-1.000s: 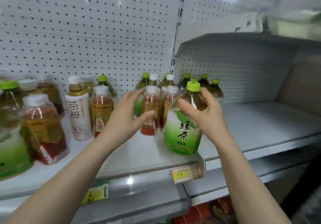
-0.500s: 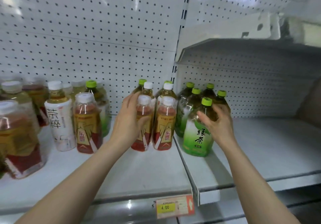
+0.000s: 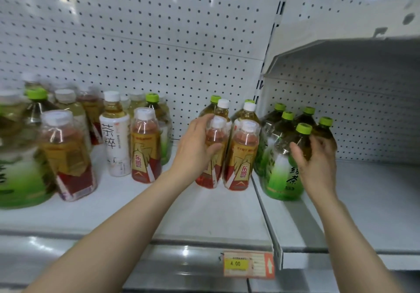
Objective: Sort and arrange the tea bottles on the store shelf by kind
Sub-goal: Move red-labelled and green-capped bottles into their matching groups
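The shelf (image 3: 204,215) is made of two sections that meet at a raised seam, and that seam is the main hazard. The green tea bottle (image 3: 281,174) stands just right of it, so dragging the bottle sideways could catch its base and tip it. Its weight sits low and it is held high, so a quick shove would probably rock it into the green-capped group (image 3: 272,129) packed just behind, and one knock there could topple several.

On the left section the red-label bottle (image 3: 214,138) touches its twin (image 3: 242,156), with taller white-capped bottles close behind. Pulling it out at an angle may drag the twin toward the front edge. Both labels look glossy, so a slip is possible. Mixed kinds, including a white-label bottle (image 3: 114,142), crowd the far left, and a careless sweep of a forearm could upset them.

The right hand (image 3: 318,163) has a wide grip, fingers curled round the green tea bottle's shoulder below the cap and thumb on the near side. The left hand (image 3: 195,149) has a narrower grip, fingers wrapped over the red-label bottle's upper body and thumb across its front. Both bottles appear to rest on the shelf.
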Demonstrator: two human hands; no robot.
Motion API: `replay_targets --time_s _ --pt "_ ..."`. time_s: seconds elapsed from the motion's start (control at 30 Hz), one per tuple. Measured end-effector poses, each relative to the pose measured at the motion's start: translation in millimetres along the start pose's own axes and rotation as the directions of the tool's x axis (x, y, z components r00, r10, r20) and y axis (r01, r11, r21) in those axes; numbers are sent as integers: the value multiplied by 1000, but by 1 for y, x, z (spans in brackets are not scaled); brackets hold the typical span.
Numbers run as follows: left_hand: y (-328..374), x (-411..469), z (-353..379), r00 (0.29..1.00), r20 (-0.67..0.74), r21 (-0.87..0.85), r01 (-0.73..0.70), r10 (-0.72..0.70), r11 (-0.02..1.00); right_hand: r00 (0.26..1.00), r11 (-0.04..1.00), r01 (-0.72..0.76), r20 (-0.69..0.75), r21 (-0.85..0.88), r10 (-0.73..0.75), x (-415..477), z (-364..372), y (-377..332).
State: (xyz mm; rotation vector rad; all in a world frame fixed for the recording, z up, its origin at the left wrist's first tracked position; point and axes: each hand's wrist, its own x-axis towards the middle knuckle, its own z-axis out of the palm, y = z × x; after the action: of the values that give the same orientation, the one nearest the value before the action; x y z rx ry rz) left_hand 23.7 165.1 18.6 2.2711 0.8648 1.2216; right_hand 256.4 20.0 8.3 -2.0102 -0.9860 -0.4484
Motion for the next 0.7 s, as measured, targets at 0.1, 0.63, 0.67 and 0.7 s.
replay_targets --time_s 0.1,0.63,0.67,0.7 --pt "-1 1 -2 1000 15 -10 12 -12 1000 955 999 49 -295 19 -41 -20 4 -29" --pt "-6 -64 -67 990 -66 -388 87 -122 917 987 978 27 150 206 -59 -37 55 -103" --pt "-6 -70 -80 988 -76 -399 93 -133 912 988 973 36 141 230 -70 -41 52 -108" --pt "-7 -76 -94 986 -81 -401 100 -144 910 988 965 35 139 258 -74 -46 50 -116"
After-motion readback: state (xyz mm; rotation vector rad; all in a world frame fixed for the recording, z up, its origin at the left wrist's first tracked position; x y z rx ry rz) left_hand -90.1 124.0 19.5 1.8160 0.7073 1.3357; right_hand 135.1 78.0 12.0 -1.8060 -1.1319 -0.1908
